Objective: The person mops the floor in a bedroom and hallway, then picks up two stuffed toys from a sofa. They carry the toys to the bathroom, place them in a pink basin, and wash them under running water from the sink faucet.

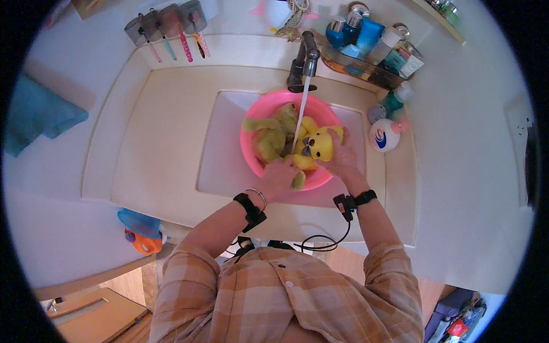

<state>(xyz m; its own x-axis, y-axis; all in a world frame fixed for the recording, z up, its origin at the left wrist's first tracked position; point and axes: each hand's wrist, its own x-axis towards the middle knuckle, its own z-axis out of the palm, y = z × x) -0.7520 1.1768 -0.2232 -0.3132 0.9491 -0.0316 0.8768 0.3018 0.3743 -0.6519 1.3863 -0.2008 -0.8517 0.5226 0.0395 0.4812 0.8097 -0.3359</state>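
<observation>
A pink plastic basin point(324, 112) sits in the sink, with water running from the dark faucet point(309, 64) into it. Inside lie a green plush toy point(271, 141) and a yellow plush bear point(322, 142) with a grey bow tie. My right hand point(343, 155) grips the bear's head from the right, thumb below it and fingers above. My left hand point(278, 178) is closed over a leg of the green toy at the basin's near rim, fingertips close to the bear's lower part. The green foot sticks out past that hand. Both wrists wear black straps.
Right of the sink point(223, 141) stand a white pump bottle point(385, 135) and a green bottle point(391, 103). A shelf point(364, 68) of cosmetics is beside the faucet. Cups point(171, 21) with toothbrushes hang at back left. A black cable point(319, 248) loops from my right wrist.
</observation>
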